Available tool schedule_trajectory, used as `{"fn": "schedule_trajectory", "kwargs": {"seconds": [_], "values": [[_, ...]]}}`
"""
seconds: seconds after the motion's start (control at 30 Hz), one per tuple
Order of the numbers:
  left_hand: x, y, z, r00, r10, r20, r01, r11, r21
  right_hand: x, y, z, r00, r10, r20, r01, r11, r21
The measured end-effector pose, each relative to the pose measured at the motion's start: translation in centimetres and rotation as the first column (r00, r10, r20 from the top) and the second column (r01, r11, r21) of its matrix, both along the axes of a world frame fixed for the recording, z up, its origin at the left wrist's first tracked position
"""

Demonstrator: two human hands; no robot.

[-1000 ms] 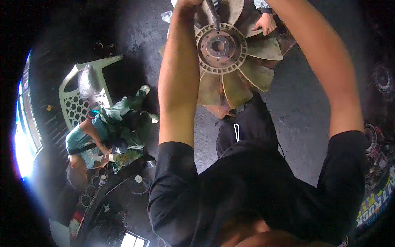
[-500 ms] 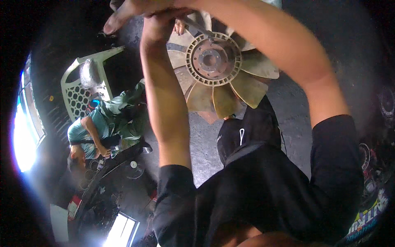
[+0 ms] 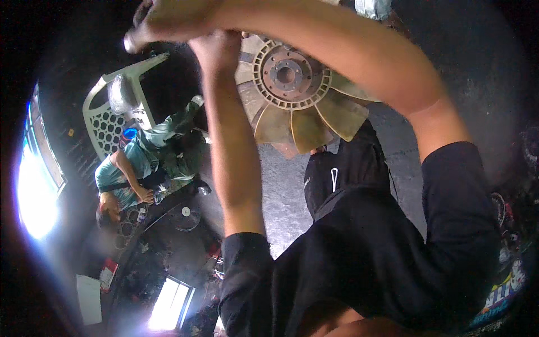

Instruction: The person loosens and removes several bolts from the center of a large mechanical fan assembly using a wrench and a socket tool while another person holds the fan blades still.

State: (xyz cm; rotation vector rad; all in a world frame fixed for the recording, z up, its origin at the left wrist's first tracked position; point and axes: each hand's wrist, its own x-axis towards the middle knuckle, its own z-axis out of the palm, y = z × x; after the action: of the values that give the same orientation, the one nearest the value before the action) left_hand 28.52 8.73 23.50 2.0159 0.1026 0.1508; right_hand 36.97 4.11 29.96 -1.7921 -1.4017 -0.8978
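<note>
A large fan with broad, dirty pale blades (image 3: 306,126) sits in front of me around a rusty round hub (image 3: 272,78) with bolt holes. My left hand (image 3: 219,48) is raised over its upper left blades, its fingers mostly hidden by my right forearm. My right hand (image 3: 171,19) reaches across above it to the top left, fingers curled on something dark and grey that I cannot make out clearly. A small metal piece stands at the hub's upper rim, mostly hidden by my arm.
A co-worker (image 3: 129,163) in teal is at left beside a white plastic chair (image 3: 95,106) bearing a wrapped bundle (image 3: 119,92). Coiled cables (image 3: 124,236) lie below them. A second person's grey sleeve (image 3: 371,7) shows at top right. Dark machine parts line the right edge.
My right arm has swung leftward across my left hand, covering the upper fan. The metal bar seen reaching the hub earlier is now mostly hidden. The other person's hand has gone out of sight.
</note>
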Motion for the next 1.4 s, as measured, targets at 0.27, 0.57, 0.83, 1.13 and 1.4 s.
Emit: {"fn": "schedule_trajectory", "kwargs": {"seconds": [0.27, 0.57, 0.83, 1.13, 1.4], "values": [[-3.0, -1.8, 2.9, 0.937, 0.273, 0.217, -0.103, 0.81, -0.577, -4.9, -4.6, 3.7, 0.471, 0.411, -0.781, -0.22, 0.912, 0.347], [-2.7, -2.9, -1.1, 0.759, 0.331, 0.561, -0.269, 0.944, -0.192, -3.6, -4.0, 4.1, 0.48, 0.347, -0.806, -0.163, 0.938, 0.307], [-1.0, 0.1, 1.7, 0.992, 0.044, 0.117, 0.042, 0.76, -0.649, -0.2, -3.5, 5.4, -0.166, 0.537, -0.827, -0.556, 0.641, 0.528], [-3.2, -3.7, 2.5, 0.83, 0.474, 0.294, -0.35, 0.853, -0.387, -6.8, -2.2, 4.0, 0.402, 0.42, -0.814, 0.091, 0.866, 0.491], [-1.5, 2.8, 2.5, 0.993, 0.038, 0.115, 0.028, 0.853, -0.521, -2.0, -6.7, 6.2, 0.58, 0.305, -0.755, -0.443, 0.896, 0.022]]}}
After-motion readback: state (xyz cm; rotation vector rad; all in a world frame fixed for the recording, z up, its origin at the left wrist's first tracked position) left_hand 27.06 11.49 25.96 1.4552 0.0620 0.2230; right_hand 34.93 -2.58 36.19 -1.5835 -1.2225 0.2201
